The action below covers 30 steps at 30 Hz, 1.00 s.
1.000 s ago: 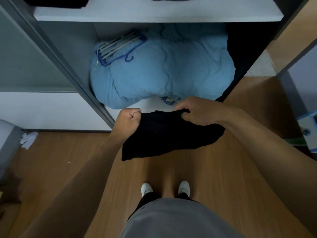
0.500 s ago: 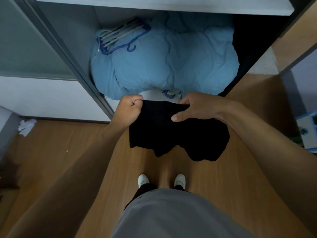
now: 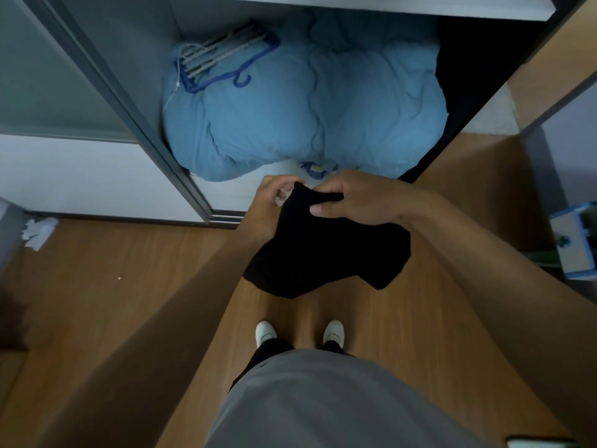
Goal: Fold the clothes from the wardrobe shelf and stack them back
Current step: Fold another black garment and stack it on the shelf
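A black garment (image 3: 326, 250) hangs in the air in front of the open wardrobe, above my feet. My right hand (image 3: 355, 202) grips its top edge, with the thumb across the front of the cloth. Close beside it on the left, my left hand (image 3: 269, 205) has its fingers curled at the same top corner and holds the cloth there. The garment's lower part droops in two uneven lobes. A white wardrobe shelf (image 3: 420, 6) runs along the top of the view.
A bulky light-blue duvet (image 3: 307, 124) fills the wardrobe floor, with blue and white hangers (image 3: 223, 56) on it. The grey sliding-door frame (image 3: 129, 114) slants on the left. Crumpled white paper (image 3: 38, 231) lies on the wooden floor; a blue-white box (image 3: 575, 240) stands at right.
My two hands have come together at the garment's top edge, the left moving right toward the right hand. The cloth has bunched narrower and hangs lower. The view tilted slightly down.
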Each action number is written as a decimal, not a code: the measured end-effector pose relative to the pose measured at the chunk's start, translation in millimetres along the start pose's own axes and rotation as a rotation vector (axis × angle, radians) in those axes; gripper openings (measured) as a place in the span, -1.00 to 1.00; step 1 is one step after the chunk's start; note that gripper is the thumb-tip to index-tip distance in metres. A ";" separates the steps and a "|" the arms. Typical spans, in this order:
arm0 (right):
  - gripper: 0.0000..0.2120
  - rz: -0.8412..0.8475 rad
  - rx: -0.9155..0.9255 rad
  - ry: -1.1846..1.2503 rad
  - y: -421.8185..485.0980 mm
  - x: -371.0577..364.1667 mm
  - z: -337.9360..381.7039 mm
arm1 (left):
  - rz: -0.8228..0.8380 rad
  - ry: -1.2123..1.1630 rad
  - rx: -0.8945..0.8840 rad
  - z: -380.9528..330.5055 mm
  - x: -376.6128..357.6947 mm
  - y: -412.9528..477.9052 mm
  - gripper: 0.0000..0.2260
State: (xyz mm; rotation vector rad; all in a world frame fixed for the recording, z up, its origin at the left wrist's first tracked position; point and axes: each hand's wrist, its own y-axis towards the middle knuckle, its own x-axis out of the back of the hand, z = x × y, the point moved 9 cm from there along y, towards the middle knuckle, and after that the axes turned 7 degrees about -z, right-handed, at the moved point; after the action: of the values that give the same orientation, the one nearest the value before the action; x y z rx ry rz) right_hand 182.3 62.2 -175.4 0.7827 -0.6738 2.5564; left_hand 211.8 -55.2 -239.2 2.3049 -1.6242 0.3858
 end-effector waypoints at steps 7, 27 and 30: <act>-0.86 -0.029 -0.094 0.133 6.9 7.1 -14.2 | 0.431 -0.572 0.512 49.7 -17.0 -51.8 -0.53; -0.18 -0.145 -0.290 1.629 -49.9 -59.7 -113.8 | 0.039 -0.760 0.710 13.7 -36.2 -36.3 -0.61; -0.67 -0.332 -0.299 1.062 -57.4 -64.3 -126.6 | 0.033 -0.699 0.712 10.1 -32.5 -34.0 -0.60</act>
State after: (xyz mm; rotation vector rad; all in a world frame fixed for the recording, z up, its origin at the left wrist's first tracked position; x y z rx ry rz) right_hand 206.9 163.8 -287.4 -0.5226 -0.4674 2.0634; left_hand 233.8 -20.2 -263.8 3.2063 -2.0793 0.1804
